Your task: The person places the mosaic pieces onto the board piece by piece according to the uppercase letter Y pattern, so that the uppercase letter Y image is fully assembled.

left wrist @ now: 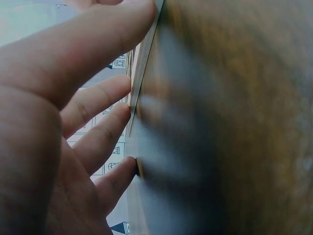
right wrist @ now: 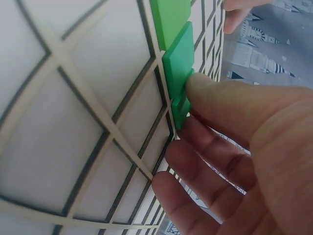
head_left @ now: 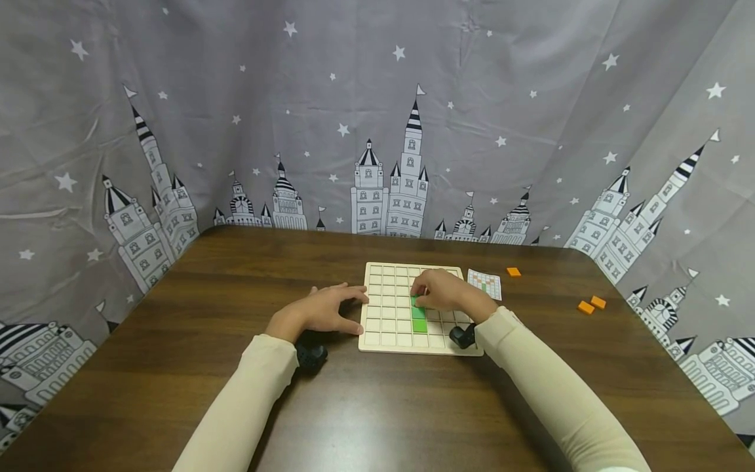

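A pale wooden grid board (head_left: 383, 321) lies on the table. In one column sit a light green square tile (head_left: 419, 326) and, beyond it, a darker green tile (head_left: 418, 313). My right hand (head_left: 444, 290) is over the board and pinches another green tile (right wrist: 181, 113) between thumb and forefinger, at the cell past those two. That tile is partly covered by the thumb in the right wrist view. At the board's left edge, my left hand (head_left: 321, 309) touches the rim with thumb and fingertips, its fingers spread and loosely bent.
A small printed card (head_left: 485, 286) with a coloured grid pattern lies by the board's right edge. One orange tile (head_left: 514, 271) lies beyond it, and two more orange tiles (head_left: 586, 307) lie farther right. A grey castle-print curtain (head_left: 377, 118) hangs behind the brown table (head_left: 354, 406).
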Available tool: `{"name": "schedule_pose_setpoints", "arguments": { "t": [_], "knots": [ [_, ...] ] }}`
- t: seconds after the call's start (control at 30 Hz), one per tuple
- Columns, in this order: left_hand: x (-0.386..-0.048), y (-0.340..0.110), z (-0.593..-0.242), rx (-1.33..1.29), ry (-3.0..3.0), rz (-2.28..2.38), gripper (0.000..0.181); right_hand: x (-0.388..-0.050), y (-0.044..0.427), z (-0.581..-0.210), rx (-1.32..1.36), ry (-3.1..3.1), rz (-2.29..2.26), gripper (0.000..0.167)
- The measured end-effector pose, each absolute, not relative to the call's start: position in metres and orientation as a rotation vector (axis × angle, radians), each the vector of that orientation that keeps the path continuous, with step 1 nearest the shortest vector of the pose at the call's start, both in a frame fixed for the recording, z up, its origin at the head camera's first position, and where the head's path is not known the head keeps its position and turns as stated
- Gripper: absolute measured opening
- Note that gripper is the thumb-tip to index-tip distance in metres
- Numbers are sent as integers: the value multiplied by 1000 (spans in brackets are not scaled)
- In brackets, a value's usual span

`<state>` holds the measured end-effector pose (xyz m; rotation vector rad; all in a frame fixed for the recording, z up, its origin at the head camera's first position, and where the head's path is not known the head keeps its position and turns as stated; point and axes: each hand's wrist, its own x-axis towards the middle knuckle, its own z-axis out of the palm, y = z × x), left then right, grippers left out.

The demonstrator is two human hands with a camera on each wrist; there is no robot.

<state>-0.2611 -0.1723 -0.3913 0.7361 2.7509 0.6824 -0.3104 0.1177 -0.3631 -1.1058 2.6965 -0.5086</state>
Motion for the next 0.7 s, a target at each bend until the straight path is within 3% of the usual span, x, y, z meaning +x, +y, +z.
{"name": "schedule_pose_setpoints", "arguments": {
  "t": [0.47, 0.7],
  "knots": [
    [-264, -173, -390, 739, 2761, 661, 59, -310, 119, -368, -1074, 2750, -577, 14],
    [-263, -173, -390, 725, 2740, 674, 60, -310, 128, -372, -1054, 2770, -653, 23]
  ]
}}
